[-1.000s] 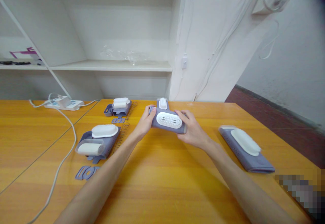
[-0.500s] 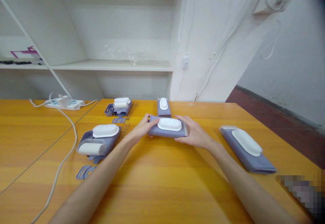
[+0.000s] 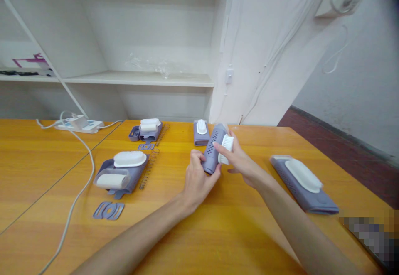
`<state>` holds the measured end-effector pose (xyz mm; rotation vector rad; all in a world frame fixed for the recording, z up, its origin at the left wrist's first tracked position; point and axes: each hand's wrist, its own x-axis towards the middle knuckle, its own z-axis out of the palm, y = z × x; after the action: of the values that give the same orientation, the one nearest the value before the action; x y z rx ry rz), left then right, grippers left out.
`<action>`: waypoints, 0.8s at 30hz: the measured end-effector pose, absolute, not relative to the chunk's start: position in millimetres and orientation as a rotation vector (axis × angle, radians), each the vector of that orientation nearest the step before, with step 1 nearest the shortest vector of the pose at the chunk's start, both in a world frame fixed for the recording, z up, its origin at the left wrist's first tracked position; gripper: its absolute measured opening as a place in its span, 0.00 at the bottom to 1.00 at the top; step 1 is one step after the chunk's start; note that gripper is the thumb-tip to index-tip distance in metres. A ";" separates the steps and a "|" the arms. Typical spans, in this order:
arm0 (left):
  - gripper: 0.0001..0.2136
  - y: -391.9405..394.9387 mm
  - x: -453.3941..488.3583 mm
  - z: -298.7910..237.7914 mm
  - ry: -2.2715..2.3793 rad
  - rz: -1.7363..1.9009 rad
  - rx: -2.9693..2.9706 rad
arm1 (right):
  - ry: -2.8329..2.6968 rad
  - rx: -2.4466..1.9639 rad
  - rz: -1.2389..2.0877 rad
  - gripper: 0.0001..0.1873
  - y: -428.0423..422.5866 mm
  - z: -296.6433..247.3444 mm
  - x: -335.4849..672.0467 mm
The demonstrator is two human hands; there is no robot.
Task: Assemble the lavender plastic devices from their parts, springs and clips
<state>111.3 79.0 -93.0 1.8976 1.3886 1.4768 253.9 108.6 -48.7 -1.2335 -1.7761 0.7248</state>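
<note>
A purple perforated case with a white brush insert (image 3: 214, 146) is held up on edge above the wooden table (image 3: 193, 233), its long axis running away from me. My left hand (image 3: 197, 181) grips its near end from below, fingers curled around it. My right hand (image 3: 238, 158) holds the far right side, fingers over the white brush part. Both hands are closed on the case.
Similar purple and white units lie around: one flat at the right (image 3: 304, 181), one behind the hands (image 3: 201, 131), two at the left (image 3: 121, 173) (image 3: 148, 129). Small purple plates (image 3: 108, 210) and springs (image 3: 149, 165) lie near them. A power strip (image 3: 79, 124) with a cable sits far left.
The case lay flat and crosswise between both hands; now it is turned on edge and lengthwise. My left hand moved from its left end to its near end.
</note>
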 end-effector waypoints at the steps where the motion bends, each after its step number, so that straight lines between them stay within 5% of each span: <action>1: 0.19 79.0 112.3 -94.5 1.367 1.481 1.976 | -1.699 -1.248 0.796 0.41 107.7 -46.2 249.7; 6: 0.27 76.4 105.4 -94.5 1.102 1.317 2.350 | -1.467 -1.543 0.529 0.55 137.8 -40.7 261.9; 12: 0.19 52.2 77.1 -85.3 1.154 0.815 2.604 | -1.547 -2.102 0.005 0.54 196.2 -38.1 352.0; 17: 0.11 32.5 58.5 -87.4 1.107 0.418 2.718 | -1.668 -2.395 -0.026 0.48 227.8 -57.6 416.9; 24: 0.10 4.9 45.1 -102.5 1.090 0.381 2.844 | -1.665 -2.444 0.040 0.46 250.5 -80.3 442.4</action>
<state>45.1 4.9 -102.5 2.8437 1.0898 0.3810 442.4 250.5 -80.3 -2.4438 -1.6653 0.0404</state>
